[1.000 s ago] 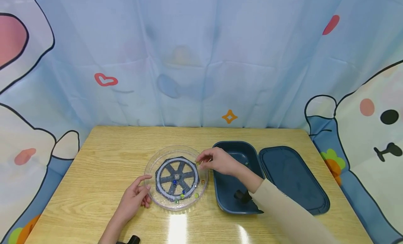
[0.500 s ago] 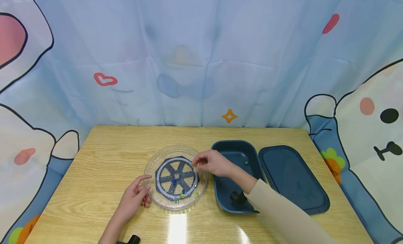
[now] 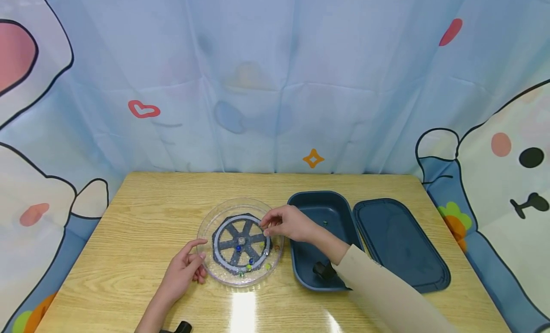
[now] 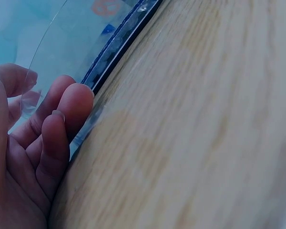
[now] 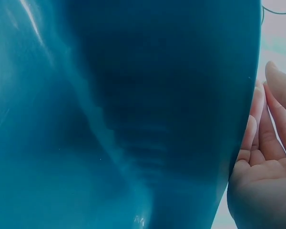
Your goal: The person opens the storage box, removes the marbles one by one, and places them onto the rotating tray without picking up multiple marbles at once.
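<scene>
A clear round dish (image 3: 207, 271) sits on the table, and a dark six-spoked wheel shape (image 3: 220, 261) shows in its middle. My left hand (image 3: 182, 271) holds its left rim, index finger over the edge and thumb at the side. Inside lie several glass marbles, among them a blue marble (image 3: 238, 248), a yellow-green marble (image 3: 268, 266) and an orange-brown marble (image 3: 277, 248). Over the dish's right side is my right hand (image 3: 292, 223), fingers bent toward the thumb with nothing visible between them. Another yellow-green marble (image 3: 261, 245) lies just below these fingertips.
A dark blue box (image 3: 301, 271) stands right of the dish, under my right forearm, with a green marble (image 3: 325, 223) inside. Its flat dark blue lid (image 3: 404, 247) lies beside it. Behind the wooden table (image 3: 172, 194) hangs a patterned blue curtain (image 3: 258, 84).
My right hand moved a little left over the dish and let go of a yellow-green marble, which dropped in. The green marble in the box rolled left. My left hand stayed still.
</scene>
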